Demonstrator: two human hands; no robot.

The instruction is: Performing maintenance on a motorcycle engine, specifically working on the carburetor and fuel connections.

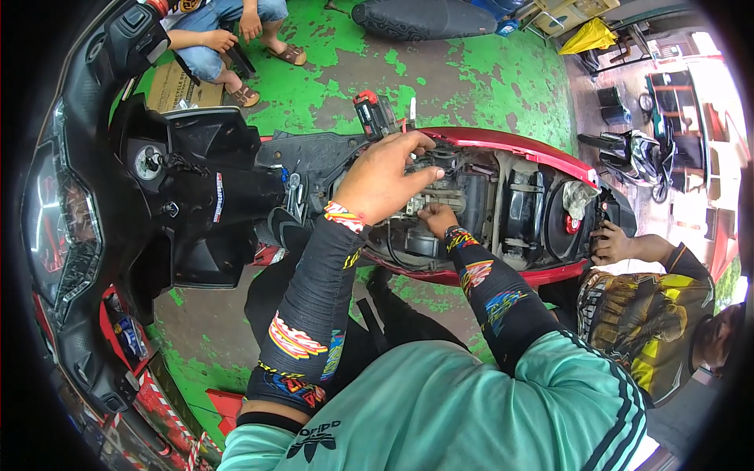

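Bare-handed work at the exposed engine (428, 204) of a red scooter (518, 144), which lies at mid-view beneath both hands. The right hand (440, 220) bends its fingertips against the metal parts; whether they pinch anything cannot be told. The left hand (389, 177), toward 10 o'clock of it, arches over the engine with thumb and forefinger parted (the other fingers are hidden, so its grasp is likewise uncertain). From the right hand, a battery-powered tool (377, 116) lies toward 11 o'clock, hand tools (294, 192) on the footboard toward 9, and a red cap (572, 224) and a pale cloth (580, 199) toward 3, near a co-worker's hand (613, 242). Probable hazards: a slipping fingertip could lose a small part among the deep gaps; a sideways swing of the left hand could knock the battery-powered tool.
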